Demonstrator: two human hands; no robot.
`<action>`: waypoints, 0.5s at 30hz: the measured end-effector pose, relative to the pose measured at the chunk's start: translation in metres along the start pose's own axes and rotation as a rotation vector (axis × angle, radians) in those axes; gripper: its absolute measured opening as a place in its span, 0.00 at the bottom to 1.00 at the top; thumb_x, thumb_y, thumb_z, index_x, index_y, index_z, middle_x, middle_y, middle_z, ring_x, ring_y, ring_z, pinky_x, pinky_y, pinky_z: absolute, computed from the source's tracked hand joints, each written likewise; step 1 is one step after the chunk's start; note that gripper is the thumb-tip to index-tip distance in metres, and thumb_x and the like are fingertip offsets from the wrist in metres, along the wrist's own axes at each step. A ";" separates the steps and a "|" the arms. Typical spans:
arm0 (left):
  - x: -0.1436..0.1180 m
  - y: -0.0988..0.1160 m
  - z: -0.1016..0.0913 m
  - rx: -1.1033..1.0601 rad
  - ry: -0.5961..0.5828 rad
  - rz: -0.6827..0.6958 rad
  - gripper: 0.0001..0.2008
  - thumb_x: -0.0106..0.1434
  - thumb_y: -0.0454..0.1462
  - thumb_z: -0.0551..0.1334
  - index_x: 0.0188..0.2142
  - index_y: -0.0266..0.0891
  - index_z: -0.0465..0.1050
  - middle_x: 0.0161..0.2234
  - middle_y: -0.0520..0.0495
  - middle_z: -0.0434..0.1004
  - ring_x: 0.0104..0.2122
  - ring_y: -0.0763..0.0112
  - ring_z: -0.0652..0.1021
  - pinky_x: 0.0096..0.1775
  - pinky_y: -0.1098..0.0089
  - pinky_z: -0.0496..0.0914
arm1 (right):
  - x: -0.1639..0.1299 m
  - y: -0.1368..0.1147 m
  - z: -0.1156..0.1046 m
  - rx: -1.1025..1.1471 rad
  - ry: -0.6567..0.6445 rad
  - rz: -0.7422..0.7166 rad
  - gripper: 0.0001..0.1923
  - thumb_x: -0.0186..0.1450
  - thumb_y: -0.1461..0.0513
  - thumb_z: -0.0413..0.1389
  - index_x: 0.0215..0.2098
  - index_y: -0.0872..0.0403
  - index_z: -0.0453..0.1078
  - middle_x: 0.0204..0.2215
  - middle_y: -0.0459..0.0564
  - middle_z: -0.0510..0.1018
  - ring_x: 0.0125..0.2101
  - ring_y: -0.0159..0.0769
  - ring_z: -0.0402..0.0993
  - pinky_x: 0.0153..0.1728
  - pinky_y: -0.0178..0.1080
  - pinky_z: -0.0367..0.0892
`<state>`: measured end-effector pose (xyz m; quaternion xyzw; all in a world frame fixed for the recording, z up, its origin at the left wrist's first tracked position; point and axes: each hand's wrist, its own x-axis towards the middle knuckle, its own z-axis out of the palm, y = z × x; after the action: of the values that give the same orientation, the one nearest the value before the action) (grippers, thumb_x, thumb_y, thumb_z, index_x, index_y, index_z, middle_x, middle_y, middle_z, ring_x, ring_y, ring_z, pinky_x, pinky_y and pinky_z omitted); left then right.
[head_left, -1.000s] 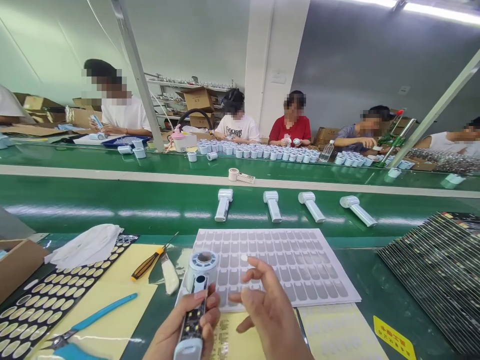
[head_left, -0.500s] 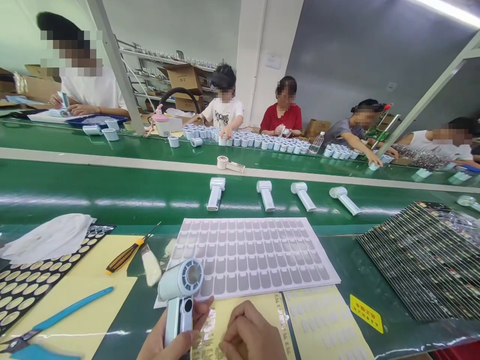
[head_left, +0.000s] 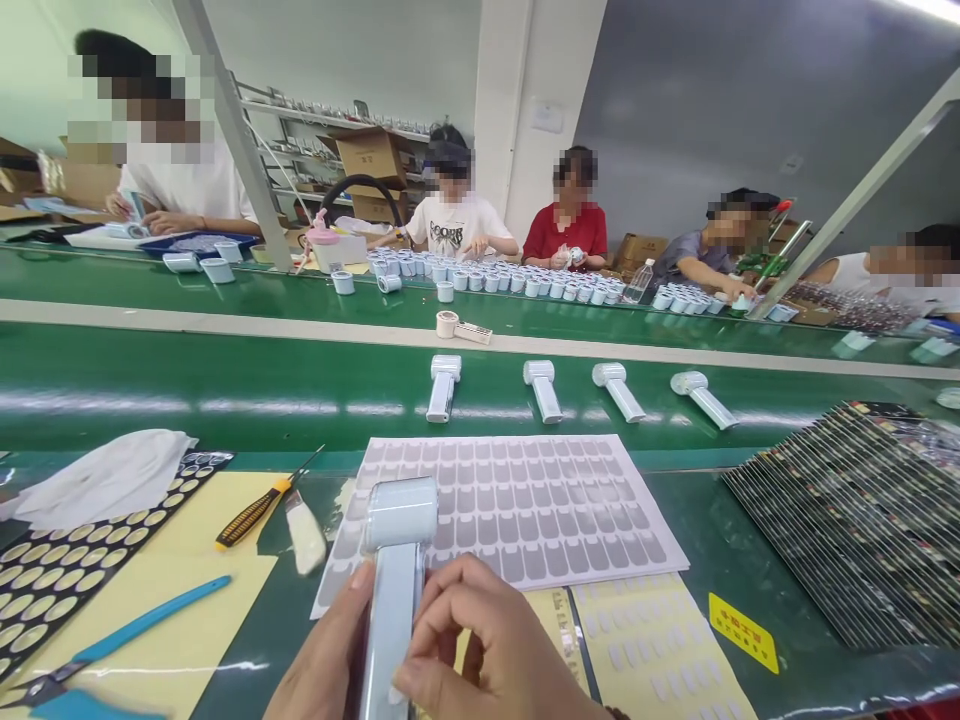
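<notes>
My left hand (head_left: pixel 326 650) is wrapped round the handle of a light blue handheld fan (head_left: pixel 403 515), from its left side. The fan stands head up, its smooth, plain side facing me. My right hand (head_left: pixel 487 640) is closed in a pinch, with thumb and fingertips against the lower right part of the handle. Whatever is between those fingertips is too small to make out. Behind the fan lies a white sheet of grey stickers (head_left: pixel 525 500). Sheets of small labels (head_left: pixel 645 640) on yellow backing lie partly under my right hand.
To the left are scissors (head_left: pixel 142 625), a screwdriver (head_left: pixel 255 512), a brush (head_left: pixel 306 535), a white cloth (head_left: pixel 105 475) and round stickers (head_left: pixel 45 580). Several fans (head_left: pixel 541 390) lie on the green belt (head_left: pixel 225 385). A dark stack (head_left: pixel 847 520) stands right. Co-workers sit opposite.
The fan has turned, hiding its vented face and button, and moved right. My right hand has come up from the label sheet to the handle. Fans on the belt appear slightly further right.
</notes>
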<state>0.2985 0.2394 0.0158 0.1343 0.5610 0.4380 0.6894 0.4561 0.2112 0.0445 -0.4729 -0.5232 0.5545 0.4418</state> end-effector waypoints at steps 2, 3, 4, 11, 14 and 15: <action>-0.003 0.004 0.007 -0.019 -0.024 0.012 0.27 0.53 0.48 0.74 0.52 0.46 0.78 0.53 0.47 0.80 0.57 0.52 0.76 0.41 0.72 0.80 | 0.005 -0.005 0.000 -0.057 -0.001 0.018 0.06 0.57 0.67 0.64 0.26 0.53 0.73 0.37 0.43 0.70 0.28 0.26 0.68 0.25 0.31 0.58; -0.004 0.006 0.011 -0.043 -0.032 0.012 0.27 0.53 0.48 0.75 0.52 0.46 0.78 0.53 0.47 0.81 0.57 0.53 0.76 0.41 0.73 0.79 | 0.006 -0.007 0.000 -0.079 0.007 0.019 0.07 0.57 0.68 0.64 0.26 0.53 0.72 0.37 0.42 0.70 0.28 0.26 0.68 0.26 0.31 0.59; -0.006 0.008 0.014 -0.065 -0.043 0.004 0.28 0.53 0.48 0.74 0.53 0.46 0.77 0.52 0.48 0.81 0.56 0.54 0.76 0.40 0.74 0.79 | 0.007 -0.009 0.000 -0.096 0.013 0.017 0.07 0.57 0.68 0.64 0.26 0.53 0.72 0.37 0.42 0.70 0.28 0.26 0.68 0.27 0.31 0.60; -0.010 0.013 0.026 -0.074 -0.052 0.005 0.34 0.56 0.48 0.73 0.60 0.44 0.70 0.49 0.47 0.82 0.53 0.58 0.78 0.35 0.77 0.77 | 0.015 0.002 0.004 -0.224 0.088 -0.047 0.10 0.56 0.70 0.65 0.26 0.52 0.70 0.36 0.41 0.71 0.27 0.26 0.69 0.28 0.32 0.63; -0.010 0.014 0.026 -0.084 -0.052 -0.010 0.29 0.58 0.48 0.72 0.57 0.45 0.73 0.51 0.48 0.81 0.50 0.59 0.79 0.33 0.76 0.78 | 0.017 0.017 0.006 -0.357 0.148 -0.271 0.09 0.57 0.69 0.63 0.29 0.51 0.69 0.38 0.43 0.72 0.27 0.28 0.70 0.30 0.35 0.64; -0.010 0.015 0.026 -0.076 -0.046 -0.030 0.28 0.56 0.48 0.73 0.56 0.46 0.74 0.50 0.48 0.81 0.48 0.59 0.80 0.31 0.75 0.78 | 0.017 0.021 0.006 -0.368 0.170 -0.353 0.08 0.58 0.69 0.62 0.31 0.51 0.70 0.38 0.44 0.73 0.27 0.29 0.70 0.30 0.35 0.65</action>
<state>0.3152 0.2484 0.0415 0.1097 0.5301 0.4455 0.7131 0.4475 0.2257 0.0225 -0.4918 -0.6506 0.3226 0.4805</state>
